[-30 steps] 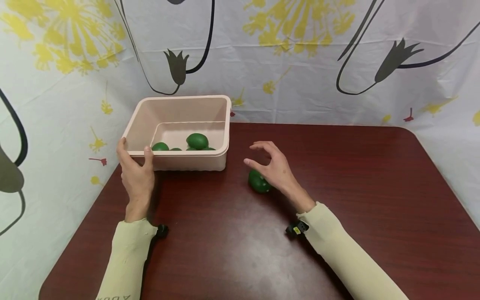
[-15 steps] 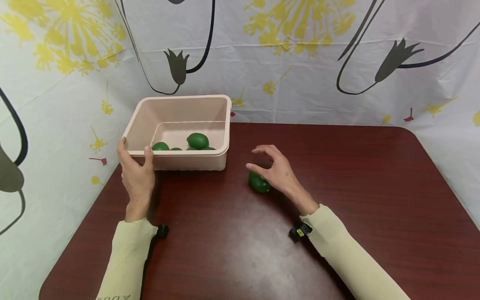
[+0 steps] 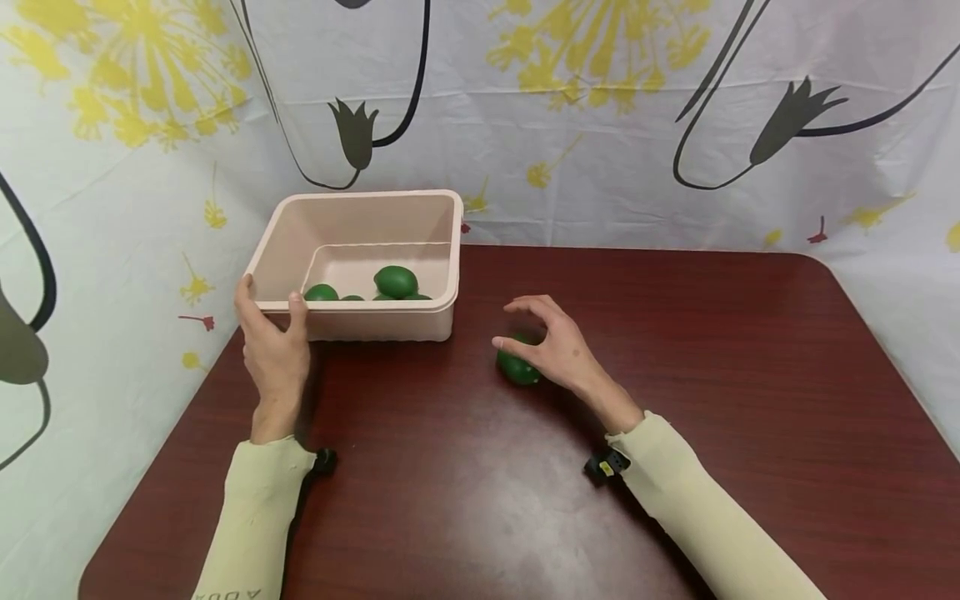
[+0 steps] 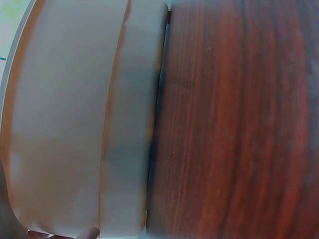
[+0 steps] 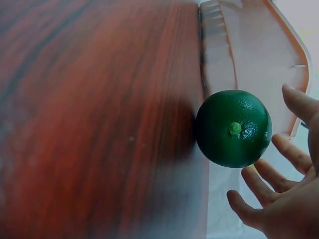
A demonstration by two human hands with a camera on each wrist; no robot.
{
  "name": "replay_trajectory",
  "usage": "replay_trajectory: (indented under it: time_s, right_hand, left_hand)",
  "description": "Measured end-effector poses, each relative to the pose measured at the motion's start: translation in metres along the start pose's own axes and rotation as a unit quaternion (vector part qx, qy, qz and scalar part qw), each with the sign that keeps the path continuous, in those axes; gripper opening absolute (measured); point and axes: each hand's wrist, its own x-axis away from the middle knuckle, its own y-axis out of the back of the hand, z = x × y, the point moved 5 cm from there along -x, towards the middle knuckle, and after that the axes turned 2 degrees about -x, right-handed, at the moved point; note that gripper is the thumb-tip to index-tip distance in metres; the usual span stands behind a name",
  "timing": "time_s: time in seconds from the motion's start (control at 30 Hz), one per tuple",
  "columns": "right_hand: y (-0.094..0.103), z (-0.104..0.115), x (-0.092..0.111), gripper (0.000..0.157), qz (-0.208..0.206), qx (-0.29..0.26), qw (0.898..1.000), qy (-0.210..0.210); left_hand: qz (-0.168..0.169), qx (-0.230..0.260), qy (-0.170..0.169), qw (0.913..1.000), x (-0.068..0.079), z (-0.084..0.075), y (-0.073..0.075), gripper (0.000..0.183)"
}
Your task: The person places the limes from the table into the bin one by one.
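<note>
A green lime (image 3: 517, 368) lies on the table to the right of a pale pink plastic bin (image 3: 375, 321). Over it hovers my right hand (image 3: 567, 357), thumb and fingers spread apart and holding nothing. In the right wrist view the lime (image 5: 233, 128) shows its pale stem end, and the fingers (image 5: 261, 186) are spread beside it; contact cannot be told. My left hand (image 3: 276, 358) grips the bin's front left corner, thumb at the front rim. Several more limes (image 3: 395, 282) lie inside the bin, some partly hidden by its front wall.
The dark reddish wooden table (image 3: 465, 467) has rounded corners. A white cloth (image 3: 600, 167) with yellow and grey flower prints hangs behind it and along the left side. The bin stands at the back left, close to the cloth.
My right hand has shifted slightly right and toward me, lower about the lime. My left hand, the bin and the lime on the table show no clear movement.
</note>
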Motion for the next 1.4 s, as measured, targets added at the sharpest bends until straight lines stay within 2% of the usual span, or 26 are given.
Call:
replay_trajectory:
  time_s: [0.5,0.97,1.17,1.4]
  right_hand:
    - [0.004,-0.004,0.007,0.059,0.041,-0.005,0.999,0.0]
    - [0.004,-0.007,0.012,0.071,0.065,0.032,0.997,0.011]
    - [0.002,-0.009,0.014,0.073,0.072,0.041,0.996,0.02]
    - [-0.001,-0.012,0.016,0.072,0.092,0.044,0.995,0.011]
  left_hand:
    - [0.003,0.005,0.001,1.0,0.0,-0.002,-0.001,0.078]
    - [0.0,0.001,0.001,1.0,0.0,0.001,0.001,0.077]
    - [-0.002,0.004,-0.002,1.0,-0.001,0.001,0.0,0.077]
    - [-0.002,0.003,-0.002,1.0,-0.001,0.002,-0.001,0.078]
